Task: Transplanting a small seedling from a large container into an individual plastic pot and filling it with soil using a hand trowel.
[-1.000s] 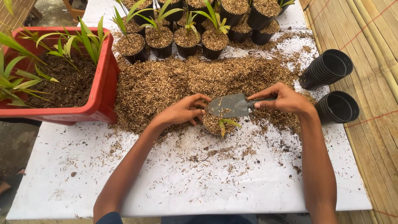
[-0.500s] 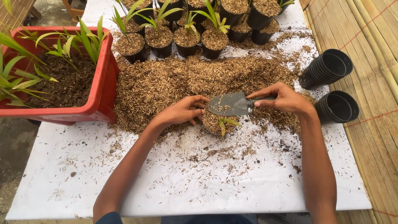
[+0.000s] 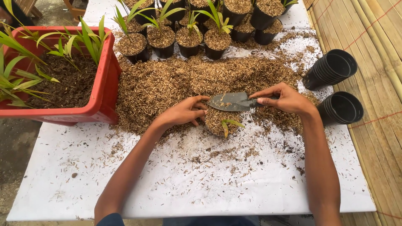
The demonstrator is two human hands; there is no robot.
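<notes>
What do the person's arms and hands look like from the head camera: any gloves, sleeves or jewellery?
Both are bare. The left hand and right hand wear no gloves, and no rings, watch or bracelets show. The forearms are slim and uncovered along their whole visible length. Only a dark blue edge of sleeve shows at the left upper arm, at the bottom of the picture. No sleeve shows on the right arm.

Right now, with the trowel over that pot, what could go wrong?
1. The right hand holds the trowel flat over the pot; the few husks on its blade could slide off onto the table.
2. The seedling leans over the pot's near edge, just under the blade, so a low pass might bend or bury it.
3. The left hand steadies only one side of the pot; a push from the trowel might tip it.
</notes>
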